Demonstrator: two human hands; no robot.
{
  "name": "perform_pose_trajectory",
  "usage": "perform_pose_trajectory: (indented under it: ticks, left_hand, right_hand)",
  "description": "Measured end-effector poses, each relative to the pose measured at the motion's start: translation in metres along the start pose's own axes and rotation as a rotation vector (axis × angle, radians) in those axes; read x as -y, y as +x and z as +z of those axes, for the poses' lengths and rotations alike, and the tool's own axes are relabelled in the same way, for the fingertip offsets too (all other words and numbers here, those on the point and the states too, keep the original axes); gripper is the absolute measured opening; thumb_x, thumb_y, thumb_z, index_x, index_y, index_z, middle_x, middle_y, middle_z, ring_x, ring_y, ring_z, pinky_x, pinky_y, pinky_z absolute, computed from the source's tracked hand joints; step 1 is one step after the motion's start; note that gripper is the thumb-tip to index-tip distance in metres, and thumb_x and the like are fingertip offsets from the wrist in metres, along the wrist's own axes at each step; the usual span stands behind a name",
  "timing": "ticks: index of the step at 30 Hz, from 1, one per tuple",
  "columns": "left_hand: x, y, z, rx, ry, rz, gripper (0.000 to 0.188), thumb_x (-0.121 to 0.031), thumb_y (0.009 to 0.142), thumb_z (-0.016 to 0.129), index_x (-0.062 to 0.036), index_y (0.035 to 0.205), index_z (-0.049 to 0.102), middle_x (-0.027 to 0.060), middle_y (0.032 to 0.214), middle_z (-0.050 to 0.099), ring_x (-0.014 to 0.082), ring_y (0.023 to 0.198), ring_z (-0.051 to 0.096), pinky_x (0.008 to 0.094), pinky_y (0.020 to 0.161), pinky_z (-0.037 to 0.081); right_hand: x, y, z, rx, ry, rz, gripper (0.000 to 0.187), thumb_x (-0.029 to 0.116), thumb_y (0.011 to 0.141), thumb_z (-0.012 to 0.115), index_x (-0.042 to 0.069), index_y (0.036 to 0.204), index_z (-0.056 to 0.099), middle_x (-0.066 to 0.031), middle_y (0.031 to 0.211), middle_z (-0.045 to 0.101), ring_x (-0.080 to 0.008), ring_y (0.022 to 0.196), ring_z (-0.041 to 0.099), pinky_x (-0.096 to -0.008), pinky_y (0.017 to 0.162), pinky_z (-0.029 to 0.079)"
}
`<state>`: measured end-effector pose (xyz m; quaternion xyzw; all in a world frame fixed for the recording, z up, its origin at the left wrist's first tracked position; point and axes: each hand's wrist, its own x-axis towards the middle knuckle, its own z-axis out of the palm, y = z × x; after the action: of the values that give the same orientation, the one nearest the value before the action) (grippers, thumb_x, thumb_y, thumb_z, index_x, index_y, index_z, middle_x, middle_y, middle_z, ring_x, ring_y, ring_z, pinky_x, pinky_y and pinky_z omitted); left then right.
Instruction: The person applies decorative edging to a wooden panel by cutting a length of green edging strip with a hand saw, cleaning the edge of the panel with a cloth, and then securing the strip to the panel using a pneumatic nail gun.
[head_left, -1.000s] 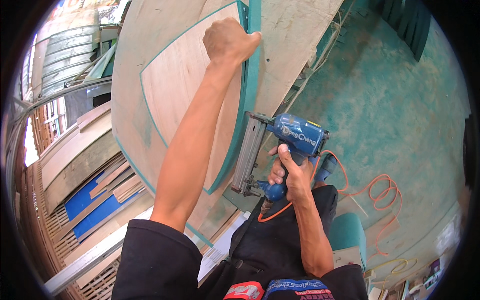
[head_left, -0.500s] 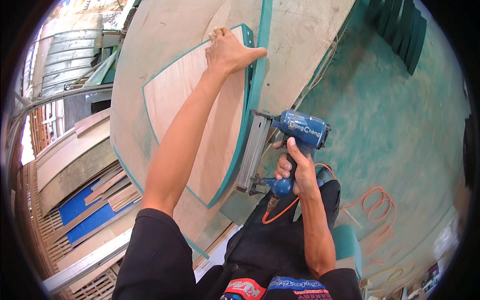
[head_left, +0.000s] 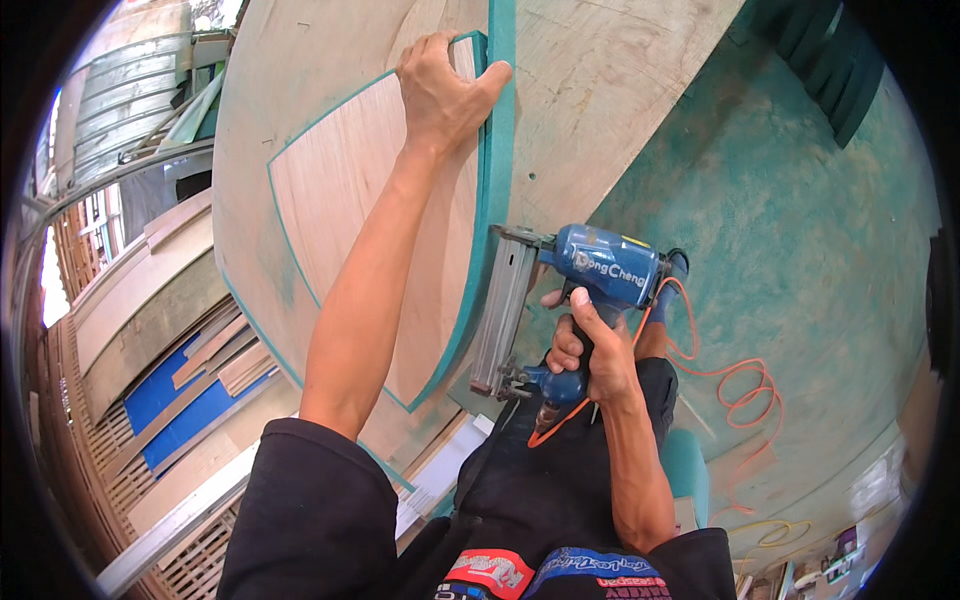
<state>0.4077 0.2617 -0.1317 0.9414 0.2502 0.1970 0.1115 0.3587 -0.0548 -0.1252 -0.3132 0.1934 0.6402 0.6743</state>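
Now your left hand point(head_left: 443, 92) has slid along and clamps, fingers curled, over the top edge of the curved plywood panel point(head_left: 350, 220). Your right hand point(head_left: 590, 355) is wrapped tight around the blue nail gun point(head_left: 585, 275), its nose closer against the teal edge strip point(head_left: 492, 190), likely ready to fasten. Below lie a dusty teal floor point(head_left: 800, 230), an orange hose point(head_left: 740, 390) and stacked boards point(head_left: 170, 330).

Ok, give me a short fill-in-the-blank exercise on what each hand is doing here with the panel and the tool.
1. The left hand grips the top edge of the curved ____ panel.
2. The right hand holds a blue ____ by its handle.
3. The coiled hose running from the tool is ____ in colour.
4. The tool's nose rests on the panel's ____ edge strip.

Missing words: plywood; nail gun; orange; teal
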Motion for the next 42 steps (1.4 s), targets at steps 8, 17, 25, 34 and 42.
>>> perform_pose_trajectory:
  ticks: [8, 17, 25, 34, 42]
  left_hand:
    - [0.002, -0.004, -0.002, 0.019, 0.015, 0.03, 0.057, -0.036, 0.077, 0.076, 0.0056, 0.115, 0.066, 0.022, 0.11, 0.067, 0.035, 0.105, 0.063, 0.0423, 0.095, 0.048]
    - [0.009, -0.008, 0.0, 0.072, 0.022, 0.071, 0.055, -0.035, 0.082, 0.074, 0.0045, 0.119, 0.064, 0.022, 0.115, 0.066, 0.0358, 0.112, 0.059, 0.043, 0.101, 0.044]
    - [0.0, -0.011, -0.001, 0.123, -0.038, -0.013, 0.054, -0.031, 0.082, 0.074, 0.0052, 0.12, 0.061, 0.0233, 0.117, 0.062, 0.0369, 0.115, 0.057, 0.0447, 0.101, 0.044]
    - [0.008, -0.016, 0.0, 0.126, -0.021, 0.019, 0.055, -0.032, 0.082, 0.074, 0.0043, 0.121, 0.061, 0.0217, 0.121, 0.061, 0.0347, 0.119, 0.054, 0.0435, 0.104, 0.042]
    - [0.004, -0.03, -0.004, 0.128, -0.005, 0.003, 0.055, -0.033, 0.082, 0.073, 0.0036, 0.122, 0.06, 0.02, 0.12, 0.061, 0.0346, 0.117, 0.053, 0.0439, 0.105, 0.04]
  right_hand:
    - [0.007, 0.0, 0.001, 0.016, 0.012, 0.053, 0.046, 0.043, 0.103, 0.059, -0.002, 0.111, 0.06, 0.0034, 0.057, 0.039, -0.0089, 0.045, 0.041, -0.0293, 0.049, 0.041]
    - [0.007, 0.002, -0.003, 0.014, -0.015, 0.061, 0.048, 0.042, 0.101, 0.061, -0.004, 0.112, 0.06, 0.0021, 0.057, 0.041, -0.0096, 0.046, 0.042, -0.0302, 0.05, 0.043]
    - [0.009, 0.003, -0.006, 0.001, 0.002, 0.097, 0.046, 0.041, 0.101, 0.063, -0.004, 0.111, 0.06, 0.0021, 0.057, 0.041, -0.0097, 0.046, 0.042, -0.0303, 0.05, 0.043]
    - [0.009, 0.006, -0.006, -0.009, -0.009, 0.085, 0.042, 0.04, 0.1, 0.065, -0.002, 0.104, 0.061, 0.0022, 0.056, 0.041, -0.0094, 0.045, 0.042, -0.0304, 0.049, 0.043]
    - [0.003, 0.006, -0.014, 0.006, 0.021, 0.076, 0.041, 0.038, 0.096, 0.071, -0.002, 0.104, 0.064, 0.0016, 0.056, 0.045, -0.0098, 0.045, 0.046, -0.0295, 0.047, 0.044]
